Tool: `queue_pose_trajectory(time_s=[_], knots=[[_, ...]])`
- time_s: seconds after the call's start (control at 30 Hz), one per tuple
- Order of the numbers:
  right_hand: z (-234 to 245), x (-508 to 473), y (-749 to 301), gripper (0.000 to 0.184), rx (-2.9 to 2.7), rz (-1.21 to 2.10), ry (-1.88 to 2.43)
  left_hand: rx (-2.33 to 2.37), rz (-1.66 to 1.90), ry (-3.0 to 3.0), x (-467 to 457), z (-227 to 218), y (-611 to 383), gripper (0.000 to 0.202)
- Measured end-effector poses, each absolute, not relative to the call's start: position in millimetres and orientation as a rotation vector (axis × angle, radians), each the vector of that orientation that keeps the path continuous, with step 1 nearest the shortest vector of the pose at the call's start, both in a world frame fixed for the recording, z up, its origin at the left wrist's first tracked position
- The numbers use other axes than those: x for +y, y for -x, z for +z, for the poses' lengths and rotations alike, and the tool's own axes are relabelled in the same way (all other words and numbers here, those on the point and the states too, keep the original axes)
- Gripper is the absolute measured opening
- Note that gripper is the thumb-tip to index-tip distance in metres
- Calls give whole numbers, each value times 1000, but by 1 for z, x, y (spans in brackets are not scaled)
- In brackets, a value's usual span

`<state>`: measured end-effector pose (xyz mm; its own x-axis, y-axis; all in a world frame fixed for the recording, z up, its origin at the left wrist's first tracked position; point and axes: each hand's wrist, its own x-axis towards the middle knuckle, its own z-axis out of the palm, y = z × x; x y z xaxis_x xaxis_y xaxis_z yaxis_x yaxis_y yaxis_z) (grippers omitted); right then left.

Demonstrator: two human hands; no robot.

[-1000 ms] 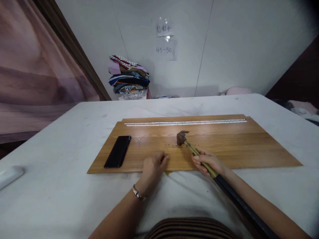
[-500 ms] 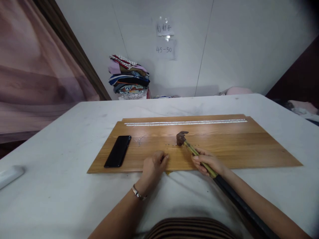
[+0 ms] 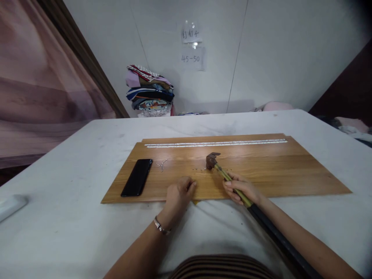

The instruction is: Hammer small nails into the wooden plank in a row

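My right hand (image 3: 242, 190) is wrapped round the yellow and black handle of a hammer (image 3: 213, 160). The hammer's rusty head rests on a long wooden board (image 3: 290, 170), among a row of small nail heads. My left hand (image 3: 179, 193) lies loosely curled on the board's near edge, fingers together, with nothing visible in it. A bracelet sits on that wrist. A few loose nails (image 3: 161, 164) lie on the board to the left of the hammer head.
A black phone (image 3: 137, 177) lies on the board's left end. A thin metal strip (image 3: 216, 143) runs along the board's far edge. The board sits on a white table (image 3: 72, 162). Folded clothes (image 3: 149, 91) are stacked by the far wall. A white object (image 3: 10, 205) lies at the table's left edge.
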<state>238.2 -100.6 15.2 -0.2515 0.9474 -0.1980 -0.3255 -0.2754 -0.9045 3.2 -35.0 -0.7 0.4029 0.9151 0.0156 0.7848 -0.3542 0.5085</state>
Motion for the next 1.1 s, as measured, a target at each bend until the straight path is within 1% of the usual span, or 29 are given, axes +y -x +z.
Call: queue_pose_trajectory(time_s=[0.47,1.1], knots=[[18,-101,-241,24,-924,1692,986,1476,402,-2256,-36,0,-3,28],[18,-102,-239,22,-925,1700,986,1440,426,-2257,-36,-1,-3,28]])
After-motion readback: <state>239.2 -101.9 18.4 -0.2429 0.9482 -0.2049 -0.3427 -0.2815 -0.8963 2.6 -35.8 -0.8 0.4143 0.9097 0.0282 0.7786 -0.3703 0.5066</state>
